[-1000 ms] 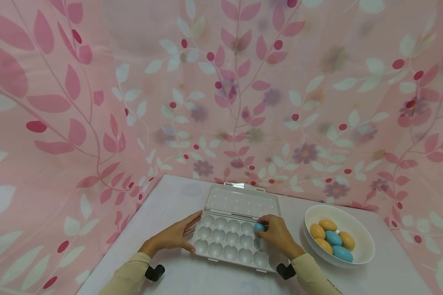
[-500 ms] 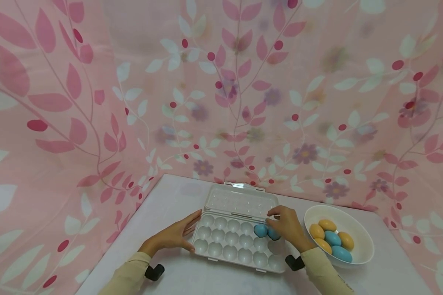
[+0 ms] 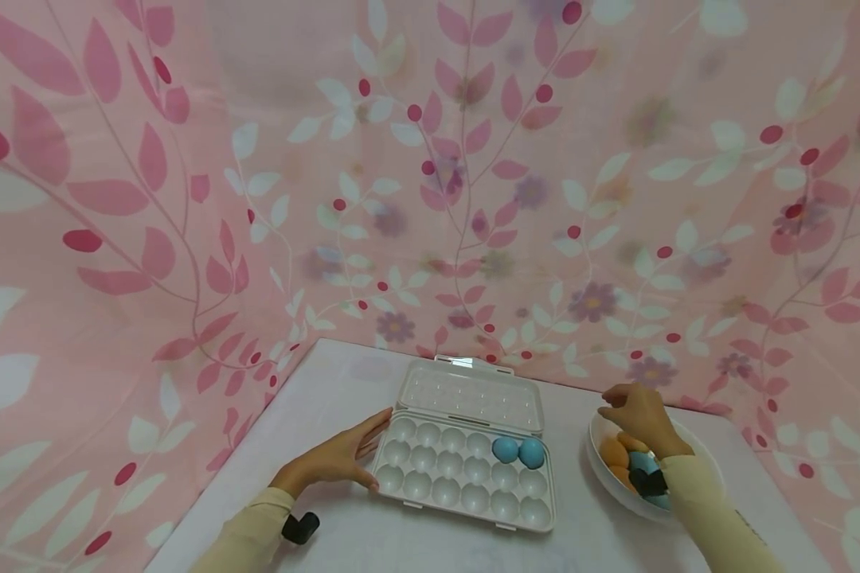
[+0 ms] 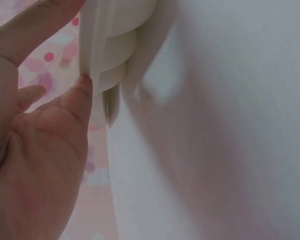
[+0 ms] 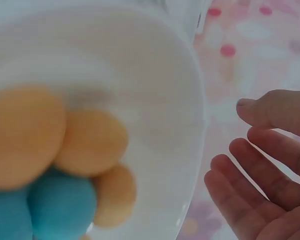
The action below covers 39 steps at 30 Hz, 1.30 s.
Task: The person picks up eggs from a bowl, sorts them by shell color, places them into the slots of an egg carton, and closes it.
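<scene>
My left hand [image 3: 335, 459] rests at the left edge of a white plastic egg carton [image 3: 447, 513], thumb and fingers spread along its side. In the left wrist view its fingertips touch the carton's rim [image 4: 86, 60]. The carton's lid [image 3: 473, 394] lies folded back. Two blue eggs [image 3: 532, 453] sit side by side in the back row's right-hand cups. Above the white bowl [image 3: 602, 469] hovers my right hand [image 3: 641, 414], holding nothing, its fingers loosely bent and apart in the right wrist view. Orange eggs [image 5: 92, 142] and blue eggs [image 5: 62, 205] lie in the bowl, partly hidden by my arm.
A white-covered table [image 3: 330, 382] bears the carton and, to its right, the bowl. Pink floral cloth [image 3: 459, 199] hangs behind the table and along its sides.
The right hand set a blue egg in a back-row cup, let go of it, and moved right to above the bowl. The left hand stayed at the carton's edge.
</scene>
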Motion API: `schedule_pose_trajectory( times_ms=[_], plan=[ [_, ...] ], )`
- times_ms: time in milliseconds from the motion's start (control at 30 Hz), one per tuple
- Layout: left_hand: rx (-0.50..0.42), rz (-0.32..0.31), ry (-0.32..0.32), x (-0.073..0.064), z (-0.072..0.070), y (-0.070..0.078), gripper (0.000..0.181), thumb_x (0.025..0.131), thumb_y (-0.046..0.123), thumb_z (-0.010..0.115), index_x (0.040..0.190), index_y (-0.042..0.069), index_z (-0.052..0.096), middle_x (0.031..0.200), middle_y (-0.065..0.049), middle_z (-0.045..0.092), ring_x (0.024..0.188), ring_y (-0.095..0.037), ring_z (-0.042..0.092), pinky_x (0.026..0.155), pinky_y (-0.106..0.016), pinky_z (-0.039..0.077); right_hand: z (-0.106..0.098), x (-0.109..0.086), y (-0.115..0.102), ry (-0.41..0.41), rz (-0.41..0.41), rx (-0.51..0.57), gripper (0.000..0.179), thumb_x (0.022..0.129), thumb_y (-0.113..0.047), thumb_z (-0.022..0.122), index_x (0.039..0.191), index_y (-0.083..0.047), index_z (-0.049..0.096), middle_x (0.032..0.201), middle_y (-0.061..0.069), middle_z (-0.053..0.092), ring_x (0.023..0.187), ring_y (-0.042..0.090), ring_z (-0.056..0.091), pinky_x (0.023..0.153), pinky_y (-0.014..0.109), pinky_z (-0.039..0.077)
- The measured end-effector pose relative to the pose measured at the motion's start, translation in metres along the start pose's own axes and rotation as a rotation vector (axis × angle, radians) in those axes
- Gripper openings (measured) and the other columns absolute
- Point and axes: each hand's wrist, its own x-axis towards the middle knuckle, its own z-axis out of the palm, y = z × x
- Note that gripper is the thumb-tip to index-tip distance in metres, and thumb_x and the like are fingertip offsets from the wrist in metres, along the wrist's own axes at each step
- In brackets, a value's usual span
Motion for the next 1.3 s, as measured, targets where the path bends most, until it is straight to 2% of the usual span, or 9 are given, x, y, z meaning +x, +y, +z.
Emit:
schedule_pose_trajectory(
  times_ms=[167, 300, 400, 533, 633, 800, 967, 1167, 1300],
  plan=[
    [-0.007, -0.002, -0.003, 0.0, 0.0, -0.001, 0.125, 0.066, 0.003, 0.088, 0.157, 0.016, 0.003, 0.162, -0.017, 0.006, 0.147, -0.031, 0.011, 0.115, -0.043, 0.024, -0.016, -0.001, 0.025, -0.139, 0.105, -0.051, 0.035, 0.082, -0.015, 0.075, 0.105, 0.009, 0.067, 0.097, 0.021, 0.068, 0.087, 0.034, 0.063, 0.08, 0.052, 0.056],
    [-0.006, -0.005, -0.004, -0.001, 0.0, -0.001, 0.125, 0.066, 0.003, 0.088, 0.157, 0.014, 0.003, 0.162, -0.016, 0.006, 0.148, -0.03, 0.01, 0.115, -0.043, 0.024, -0.018, -0.003, 0.043, -0.228, 0.205, -0.029, 0.035, 0.081, -0.016, 0.076, 0.104, 0.009, 0.067, 0.094, 0.014, 0.067, 0.085, 0.03, 0.061, 0.081, 0.053, 0.055],
    [-0.002, -0.01, -0.007, -0.001, -0.001, 0.001, 0.125, 0.067, 0.002, 0.087, 0.157, 0.013, 0.003, 0.162, -0.017, 0.006, 0.147, -0.031, 0.01, 0.115, -0.044, 0.024, -0.017, -0.004, 0.054, -0.267, 0.243, -0.017, 0.03, 0.079, -0.015, 0.078, 0.097, 0.007, 0.069, 0.087, 0.009, 0.068, 0.081, 0.026, 0.059, 0.078, 0.05, 0.056],
    [0.001, -0.015, -0.008, 0.0, -0.003, 0.0, 0.125, 0.067, 0.001, 0.087, 0.157, 0.011, 0.002, 0.162, -0.016, 0.006, 0.147, -0.031, 0.011, 0.115, -0.043, 0.025, -0.016, -0.002, 0.065, -0.299, 0.252, -0.031, 0.024, 0.076, -0.016, 0.08, 0.086, 0.004, 0.071, 0.079, 0.005, 0.067, 0.073, 0.023, 0.058, 0.07, 0.042, 0.057],
    [-0.005, -0.017, -0.005, 0.0, -0.003, -0.002, 0.126, 0.066, 0.001, 0.087, 0.157, 0.009, 0.002, 0.162, -0.016, 0.006, 0.147, -0.03, 0.01, 0.114, -0.041, 0.026, -0.017, -0.001, 0.069, -0.337, 0.294, -0.023, 0.029, 0.076, -0.02, 0.081, 0.088, 0.004, 0.069, 0.08, 0.005, 0.067, 0.074, 0.024, 0.06, 0.069, 0.042, 0.058],
    [-0.012, -0.021, -0.003, 0.0, -0.002, -0.004, 0.126, 0.065, 0.002, 0.088, 0.157, 0.011, 0.002, 0.162, -0.015, 0.006, 0.148, -0.029, 0.01, 0.114, -0.04, 0.027, -0.013, -0.004, 0.071, -0.376, 0.355, -0.044, 0.051, 0.068, -0.031, 0.087, 0.095, 0.005, 0.063, 0.087, 0.008, 0.062, 0.077, 0.024, 0.058, 0.07, 0.041, 0.055],
    [-0.014, -0.016, -0.004, 0.0, -0.001, -0.003, 0.125, 0.066, 0.002, 0.087, 0.158, 0.015, 0.003, 0.162, -0.015, 0.005, 0.148, -0.028, 0.009, 0.114, -0.04, 0.026, -0.003, -0.012, 0.061, -0.427, 0.378, -0.053, 0.06, 0.058, -0.036, 0.092, 0.088, 0.002, 0.056, 0.079, 0.01, 0.054, 0.068, 0.024, 0.053, 0.057, 0.032, 0.051],
    [-0.006, -0.021, 0.001, 0.0, -0.001, -0.002, 0.124, 0.066, 0.004, 0.088, 0.158, 0.016, 0.004, 0.162, -0.015, 0.006, 0.148, -0.028, 0.01, 0.114, -0.04, 0.027, 0.0, -0.016, 0.052, -0.449, 0.375, -0.097, 0.056, 0.063, -0.03, 0.089, 0.084, 0.002, 0.047, 0.074, 0.013, 0.049, 0.06, 0.025, 0.053, 0.049, 0.03, 0.051],
    [-0.002, -0.029, 0.002, 0.001, -0.002, -0.001, 0.123, 0.067, 0.004, 0.088, 0.158, 0.018, 0.005, 0.163, -0.013, 0.006, 0.148, -0.027, 0.011, 0.114, -0.041, 0.026, 0.0, -0.014, 0.051, -0.474, 0.378, -0.149, 0.054, 0.065, -0.032, 0.087, 0.085, 0.003, 0.051, 0.074, 0.012, 0.051, 0.061, 0.025, 0.054, 0.051, 0.03, 0.051]
  ],
)
